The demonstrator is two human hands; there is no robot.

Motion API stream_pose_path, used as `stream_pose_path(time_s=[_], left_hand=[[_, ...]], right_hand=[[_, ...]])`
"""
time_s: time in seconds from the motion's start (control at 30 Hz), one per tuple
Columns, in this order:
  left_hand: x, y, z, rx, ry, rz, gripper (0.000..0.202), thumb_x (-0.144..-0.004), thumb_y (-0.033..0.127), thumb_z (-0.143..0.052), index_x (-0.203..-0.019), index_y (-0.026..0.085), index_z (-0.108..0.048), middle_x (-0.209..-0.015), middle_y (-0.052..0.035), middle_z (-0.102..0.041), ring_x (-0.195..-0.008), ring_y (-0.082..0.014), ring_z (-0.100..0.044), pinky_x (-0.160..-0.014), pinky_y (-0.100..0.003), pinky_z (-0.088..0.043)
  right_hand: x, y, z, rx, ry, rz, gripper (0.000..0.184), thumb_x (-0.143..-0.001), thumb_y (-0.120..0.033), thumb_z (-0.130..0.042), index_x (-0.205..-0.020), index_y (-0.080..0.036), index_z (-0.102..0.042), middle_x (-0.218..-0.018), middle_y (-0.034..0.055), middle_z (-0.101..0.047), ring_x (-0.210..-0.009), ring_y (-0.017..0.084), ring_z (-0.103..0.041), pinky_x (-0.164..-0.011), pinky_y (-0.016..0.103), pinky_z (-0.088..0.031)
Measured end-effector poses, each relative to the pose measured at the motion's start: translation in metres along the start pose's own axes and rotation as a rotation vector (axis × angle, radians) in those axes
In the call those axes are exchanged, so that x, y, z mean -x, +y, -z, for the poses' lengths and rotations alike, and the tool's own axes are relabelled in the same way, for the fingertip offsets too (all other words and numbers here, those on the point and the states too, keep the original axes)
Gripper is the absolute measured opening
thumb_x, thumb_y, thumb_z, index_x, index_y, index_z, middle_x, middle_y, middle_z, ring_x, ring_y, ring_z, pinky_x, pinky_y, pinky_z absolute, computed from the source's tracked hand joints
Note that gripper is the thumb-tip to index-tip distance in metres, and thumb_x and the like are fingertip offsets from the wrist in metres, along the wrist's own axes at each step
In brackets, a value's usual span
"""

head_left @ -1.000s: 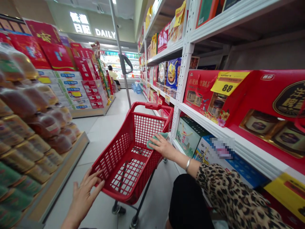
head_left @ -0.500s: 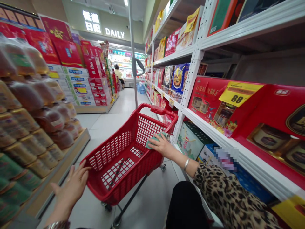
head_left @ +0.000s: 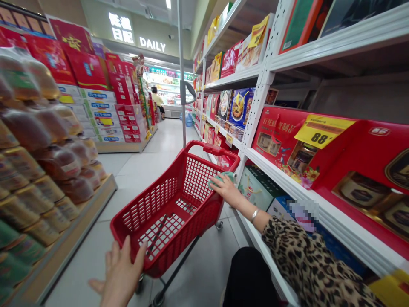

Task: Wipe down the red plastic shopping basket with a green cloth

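A red plastic shopping cart (head_left: 191,230) with a lattice basket stands before me at an angle, its basket holding nothing I can make out. My right hand (head_left: 228,189) presses a green cloth (head_left: 230,175) against the upper right rim, near the handle end. Part of the cloth is covered by the fingers. At the basket's near left corner, my left hand (head_left: 123,270) is open with fingers spread. The fingertips overlap the rim in view; whether they touch it I cannot tell.
White shelves (head_left: 262,81) with boxed goods run along my right, including a red gift box (head_left: 281,140). Stacked bottles (head_left: 64,160) sit on a low platform at left. A grey pole (head_left: 181,51) with a handle rises behind the cart. Far off, a person (head_left: 157,100) is by the fridges.
My right hand and the cloth have slid farther along the right rim toward the handle. My left hand has moved right and closer to me, from the left edge to the near corner.
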State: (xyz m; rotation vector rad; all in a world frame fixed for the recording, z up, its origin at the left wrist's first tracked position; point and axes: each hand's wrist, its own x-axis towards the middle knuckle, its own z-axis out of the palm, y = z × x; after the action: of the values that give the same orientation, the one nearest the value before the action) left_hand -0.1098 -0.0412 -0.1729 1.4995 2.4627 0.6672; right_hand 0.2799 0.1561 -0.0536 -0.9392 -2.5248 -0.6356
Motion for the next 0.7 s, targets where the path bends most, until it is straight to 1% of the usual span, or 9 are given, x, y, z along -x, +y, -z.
stream_pose_path(time_s=[0.03,0.13,0.23,0.3,0.4,0.47,0.53,0.6,0.7], left_hand=[[0.01,0.012,-0.003,0.036,-0.032,0.05,0.091,-0.089,0.075,-0.028,-0.159,0.017,-0.038,-0.168,-0.0275,-0.023,-0.154,-0.0519,-0.025,-0.112,-0.089,-0.007],[0.025,0.038,-0.007,0.154,-0.014,0.107,0.089,-0.092,0.072,-0.026,-0.161,0.016,-0.032,-0.172,-0.0232,-0.007,-0.158,-0.0505,-0.011,-0.11,-0.09,-0.005],[0.024,0.047,-0.004,0.242,0.016,0.095,0.083,-0.095,0.063,-0.025,-0.162,0.015,-0.03,-0.172,-0.0234,-0.005,-0.158,-0.0509,-0.01,-0.108,-0.092,-0.008],[0.021,0.048,0.003,0.254,0.019,0.093,0.08,-0.096,0.058,-0.025,-0.162,0.013,-0.031,-0.172,-0.0239,-0.006,-0.158,-0.0504,-0.01,-0.109,-0.091,-0.009],[0.016,0.05,0.017,0.234,0.027,0.1,0.075,-0.098,0.053,-0.022,-0.162,0.015,-0.031,-0.174,-0.0193,-0.006,-0.16,-0.0446,-0.009,-0.115,-0.085,-0.001],[0.011,0.049,0.025,0.226,0.025,0.109,0.073,-0.099,0.052,-0.021,-0.162,0.017,-0.032,-0.174,-0.0162,-0.006,-0.161,-0.0399,-0.009,-0.12,-0.08,0.002],[0.005,0.046,0.03,0.222,0.011,0.133,0.072,-0.099,0.053,-0.021,-0.161,0.018,-0.034,-0.174,-0.0133,-0.008,-0.162,-0.0371,-0.009,-0.122,-0.077,-0.002],[-0.003,0.038,0.032,0.22,0.002,0.156,0.073,-0.099,0.055,-0.018,-0.16,0.02,-0.036,-0.174,-0.0102,-0.01,-0.162,-0.0359,-0.009,-0.124,-0.075,-0.005],[-0.015,0.023,0.031,0.194,0.0,0.13,0.077,-0.099,0.061,-0.014,-0.161,0.021,-0.034,-0.174,-0.0099,-0.009,-0.161,-0.0366,-0.011,-0.124,-0.074,-0.002]], right_hand=[[0.003,-0.016,-0.005,-0.017,0.0,0.018,0.038,-0.098,-0.012,-0.062,-0.131,-0.029,-0.071,-0.145,0.0082,-0.065,-0.139,0.033,-0.053,-0.112,0.063,-0.049],[0.011,-0.072,-0.018,-0.083,0.019,0.07,0.039,-0.101,-0.014,-0.059,-0.136,-0.028,-0.067,-0.149,0.0089,-0.062,-0.144,0.033,-0.048,-0.113,0.065,-0.047],[0.017,-0.118,-0.026,-0.111,0.046,0.077,0.042,-0.102,-0.016,-0.056,-0.143,-0.027,-0.062,-0.155,0.0092,-0.057,-0.149,0.034,-0.042,-0.116,0.066,-0.043],[0.016,-0.13,-0.027,-0.117,0.048,0.094,0.044,-0.103,-0.017,-0.054,-0.145,-0.029,-0.06,-0.156,0.0086,-0.055,-0.15,0.034,-0.04,-0.117,0.065,-0.043],[0.011,-0.116,-0.025,-0.112,0.044,0.146,0.044,-0.104,-0.016,-0.053,-0.145,-0.03,-0.06,-0.155,0.0069,-0.057,-0.149,0.033,-0.042,-0.115,0.063,-0.045],[0.006,-0.093,-0.022,-0.096,0.036,0.151,0.043,-0.104,-0.015,-0.053,-0.143,-0.03,-0.061,-0.153,0.0064,-0.059,-0.148,0.032,-0.044,-0.115,0.062,-0.045],[0.003,-0.067,-0.017,-0.072,0.022,0.12,0.043,-0.103,-0.013,-0.053,-0.141,-0.03,-0.064,-0.151,0.0062,-0.061,-0.146,0.031,-0.046,-0.116,0.062,-0.044],[0.001,-0.041,-0.011,-0.041,0.004,0.074,0.042,-0.103,-0.012,-0.053,-0.139,-0.03,-0.065,-0.151,0.0057,-0.061,-0.145,0.031,-0.047,-0.117,0.063,-0.043],[-0.001,-0.008,-0.001,0.003,-0.022,0.007,0.042,-0.103,-0.012,-0.053,-0.138,-0.031,-0.066,-0.151,0.0059,-0.061,-0.145,0.031,-0.047,-0.118,0.063,-0.041]])
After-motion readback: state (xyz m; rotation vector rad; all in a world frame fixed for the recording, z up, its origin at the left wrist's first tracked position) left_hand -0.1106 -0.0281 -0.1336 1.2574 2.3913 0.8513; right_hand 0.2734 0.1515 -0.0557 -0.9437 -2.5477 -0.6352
